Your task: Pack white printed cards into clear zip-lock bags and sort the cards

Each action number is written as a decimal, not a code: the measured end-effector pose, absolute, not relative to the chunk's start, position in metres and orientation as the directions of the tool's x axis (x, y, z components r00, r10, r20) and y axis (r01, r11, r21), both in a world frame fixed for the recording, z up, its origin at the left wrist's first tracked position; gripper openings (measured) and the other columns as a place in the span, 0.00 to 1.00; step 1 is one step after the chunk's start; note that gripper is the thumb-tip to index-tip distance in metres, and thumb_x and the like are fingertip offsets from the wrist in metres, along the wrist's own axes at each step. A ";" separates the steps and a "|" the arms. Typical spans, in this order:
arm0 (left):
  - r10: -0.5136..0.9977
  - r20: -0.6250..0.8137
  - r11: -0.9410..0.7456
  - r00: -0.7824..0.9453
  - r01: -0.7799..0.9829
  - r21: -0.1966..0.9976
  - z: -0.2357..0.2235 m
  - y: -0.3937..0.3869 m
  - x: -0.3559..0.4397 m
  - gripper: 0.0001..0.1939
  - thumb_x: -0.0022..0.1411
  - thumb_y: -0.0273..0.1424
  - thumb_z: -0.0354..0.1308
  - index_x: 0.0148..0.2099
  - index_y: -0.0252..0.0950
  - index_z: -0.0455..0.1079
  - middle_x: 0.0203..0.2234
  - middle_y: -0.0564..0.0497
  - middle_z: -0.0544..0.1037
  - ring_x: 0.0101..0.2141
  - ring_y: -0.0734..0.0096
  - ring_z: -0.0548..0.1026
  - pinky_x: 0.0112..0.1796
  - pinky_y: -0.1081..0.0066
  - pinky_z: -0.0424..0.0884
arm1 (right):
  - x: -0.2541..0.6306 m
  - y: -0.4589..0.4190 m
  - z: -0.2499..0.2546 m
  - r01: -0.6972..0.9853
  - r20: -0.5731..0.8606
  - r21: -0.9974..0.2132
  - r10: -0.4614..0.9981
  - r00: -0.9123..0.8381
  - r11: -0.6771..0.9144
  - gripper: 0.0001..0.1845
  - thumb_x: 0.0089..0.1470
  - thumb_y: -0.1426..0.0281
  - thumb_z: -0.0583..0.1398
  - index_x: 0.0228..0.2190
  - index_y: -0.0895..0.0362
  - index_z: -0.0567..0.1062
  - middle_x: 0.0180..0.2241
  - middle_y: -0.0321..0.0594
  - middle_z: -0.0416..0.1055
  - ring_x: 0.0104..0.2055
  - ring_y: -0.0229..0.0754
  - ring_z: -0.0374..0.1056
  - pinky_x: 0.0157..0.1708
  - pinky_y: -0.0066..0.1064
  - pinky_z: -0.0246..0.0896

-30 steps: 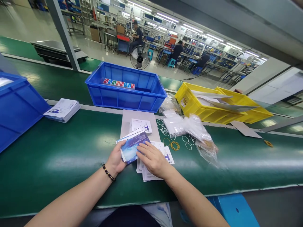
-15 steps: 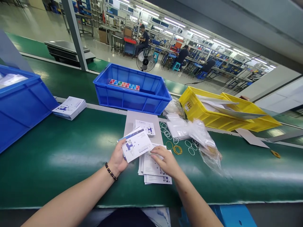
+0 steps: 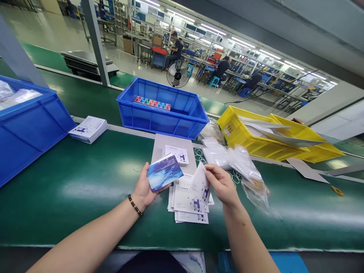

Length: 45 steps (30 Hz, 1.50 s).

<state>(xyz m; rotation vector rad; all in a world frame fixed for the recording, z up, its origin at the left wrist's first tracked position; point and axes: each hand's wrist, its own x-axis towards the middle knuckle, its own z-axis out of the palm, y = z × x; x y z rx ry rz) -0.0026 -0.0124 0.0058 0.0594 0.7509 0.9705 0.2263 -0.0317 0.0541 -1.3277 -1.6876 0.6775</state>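
My left hand (image 3: 145,186) is closed on a small stack of booklets (image 3: 165,173), whose top one shows a blue, wave-like cover. Between the thumb and fingers of my right hand (image 3: 223,182) a white booklet (image 3: 201,183) with a blue picture is held tilted, above an overlapping pile of white booklets (image 3: 187,203) on the green bench. Behind the left hand's stack, more white booklets (image 3: 178,153) lie on a grey sheet (image 3: 160,144).
A blue bin (image 3: 162,119) stands behind the booklets, another blue bin (image 3: 28,132) at left beside a booklet stack (image 3: 89,129). At right are clear plastic bags (image 3: 246,163), white rings (image 3: 199,154) and yellow bins (image 3: 256,146) holding papers. Farther back, people sit at workbenches.
My right hand has lifted a white booklet and moved right with it. The left hand's stack now shows a blue cover on top instead of a white one. The view has shifted slightly.
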 end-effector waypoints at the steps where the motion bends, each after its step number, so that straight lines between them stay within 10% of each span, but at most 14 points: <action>1: 0.762 -0.556 0.583 0.332 -0.725 0.367 0.006 -0.012 -0.002 0.26 0.63 0.45 0.46 0.56 0.33 0.61 0.37 0.40 0.78 0.35 0.54 0.77 0.33 0.56 0.75 | 0.227 -0.031 0.054 0.575 0.283 -0.753 0.947 -0.155 0.319 0.07 0.53 0.70 0.55 0.32 0.55 0.74 0.27 0.37 0.70 0.27 0.37 0.67 0.26 0.28 0.64; 11: 0.753 -0.494 0.592 0.434 -0.774 0.222 -0.004 -0.012 0.004 0.22 0.59 0.26 0.49 0.55 0.25 0.62 0.30 0.43 0.80 0.31 0.61 0.78 0.40 0.64 0.72 | 0.167 -0.044 0.010 0.648 0.553 0.032 0.527 -0.645 0.761 0.17 0.53 0.80 0.52 0.44 0.59 0.70 0.45 0.51 0.71 0.52 0.48 0.64 0.51 0.49 0.61; 16: 0.768 -0.501 0.575 0.399 -0.774 0.264 -0.003 -0.011 0.002 0.19 0.63 0.33 0.48 0.52 0.27 0.65 0.30 0.42 0.80 0.30 0.60 0.78 0.35 0.64 0.74 | 0.174 -0.048 0.033 0.570 0.645 -0.025 0.448 -0.619 0.822 0.23 0.53 0.81 0.51 0.50 0.57 0.66 0.37 0.45 0.75 0.43 0.43 0.70 0.45 0.42 0.66; 26: 0.759 -0.522 0.604 0.389 -0.720 0.341 -0.002 -0.012 -0.003 0.26 0.61 0.40 0.52 0.59 0.35 0.58 0.42 0.39 0.76 0.37 0.53 0.77 0.32 0.57 0.76 | 0.208 -0.050 0.056 0.706 0.517 -0.505 0.829 -0.215 0.497 0.13 0.57 0.74 0.52 0.39 0.54 0.73 0.30 0.40 0.73 0.32 0.40 0.70 0.30 0.31 0.67; 35: 0.735 -0.419 0.661 0.533 -0.700 0.270 -0.004 -0.016 0.001 0.30 0.62 0.48 0.44 0.54 0.28 0.64 0.39 0.37 0.77 0.37 0.53 0.77 0.37 0.57 0.73 | 0.158 -0.047 0.019 0.660 0.708 0.031 0.450 -0.545 0.751 0.17 0.51 0.81 0.54 0.44 0.59 0.69 0.37 0.50 0.74 0.44 0.47 0.70 0.40 0.41 0.69; 45: 0.758 -0.426 0.625 0.494 -0.736 0.259 -0.002 -0.008 -0.003 0.27 0.64 0.44 0.44 0.51 0.25 0.67 0.33 0.38 0.79 0.32 0.59 0.77 0.32 0.67 0.72 | 0.155 -0.040 0.024 0.596 0.519 0.082 0.476 -0.710 0.799 0.10 0.55 0.79 0.54 0.37 0.59 0.73 0.40 0.46 0.74 0.45 0.46 0.68 0.44 0.42 0.67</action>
